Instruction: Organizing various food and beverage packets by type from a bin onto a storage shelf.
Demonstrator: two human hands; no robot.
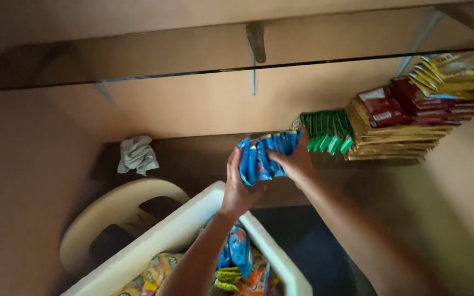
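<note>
My left hand point(236, 189) and right hand point(294, 161) squeezed the blue packets point(264, 153) together beside the green packets point(327, 131). A loose squeeze could have dropped some.

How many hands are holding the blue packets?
2. The left hand grips the near end of the blue packets, and the right hand presses their far side. Both hold them in front of the shelf, above the white box.
</note>
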